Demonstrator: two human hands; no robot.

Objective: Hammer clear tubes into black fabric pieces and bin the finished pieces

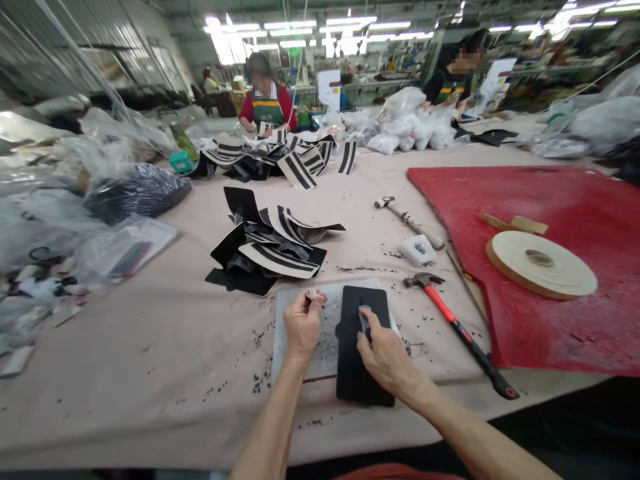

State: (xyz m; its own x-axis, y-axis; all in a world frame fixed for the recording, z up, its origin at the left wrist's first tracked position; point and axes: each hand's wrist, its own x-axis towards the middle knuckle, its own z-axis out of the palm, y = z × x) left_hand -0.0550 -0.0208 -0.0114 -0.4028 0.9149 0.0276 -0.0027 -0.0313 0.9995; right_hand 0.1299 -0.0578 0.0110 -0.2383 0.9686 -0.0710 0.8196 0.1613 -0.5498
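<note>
A black cut piece lies flat on a grey cutting pad at the table's near edge. My right hand rests on the black piece, fingers closed round a small metal tool that stands on it. My left hand hovers over the pad's far left part, pinching a small pale object between thumb and fingers. A red-handled hammer lies just right of the pad.
A pile of black and striped cut pieces lies beyond the pad. To the right are a red mat with a tape roll, a small white block and a second hammer. Plastic bags crowd the left. Two people work at the far side.
</note>
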